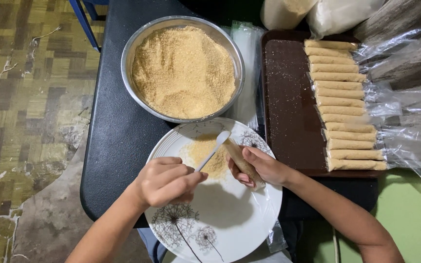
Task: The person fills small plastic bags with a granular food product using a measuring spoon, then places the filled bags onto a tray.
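Left hand (164,181) fingers pinched on a white spoon (214,148) tipped at the mouth of a crumb-filled plastic tube (242,163) gripped in right hand (264,168) fingers, over a white plate (230,219) on the desk (113,131), steel bowl (183,68) beyond, filled tubes (344,104) right.

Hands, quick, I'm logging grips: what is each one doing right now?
Left hand: closed on white spoon over the plate.
Right hand: closed around filled plastic tube.
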